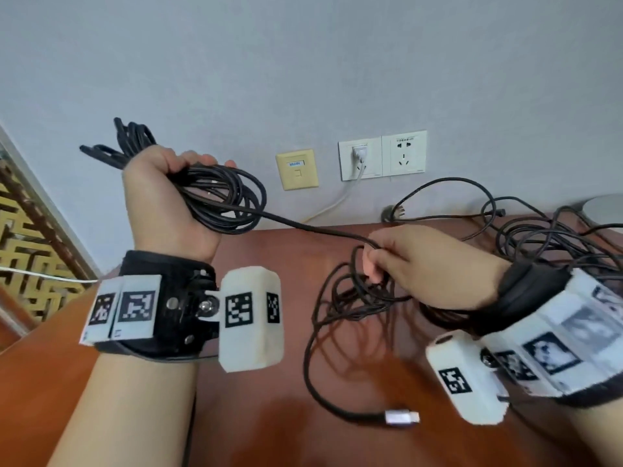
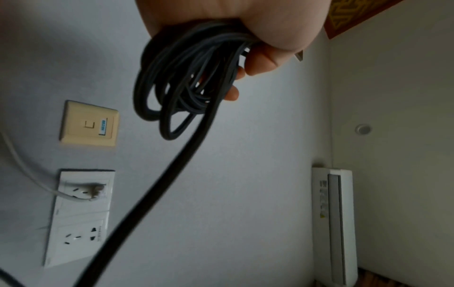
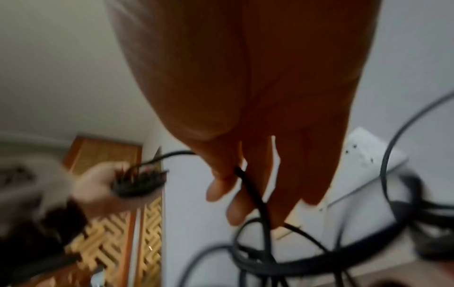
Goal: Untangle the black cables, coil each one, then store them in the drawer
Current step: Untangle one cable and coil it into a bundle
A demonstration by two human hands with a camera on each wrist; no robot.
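Reddish-brown wood makes up the surface filling the lower frame, and nearest the camera, at lower centre, a silver connector ends one black cable lying loose on it. Just above, at centre right, the right hand pinches that cable's free run between thumb and curled fingers, over a slack heap of loops. At upper left the left hand is raised, its grip closed round one part-wound coil, which the taut run joins. Farther back at right a second tangle sprawls on the surface, how many cables it holds I cannot tell. On the wall behind are two white sockets and one beige data port. I judge coiling of the first cable well underway; the rest is untouched, and no drawer shows.
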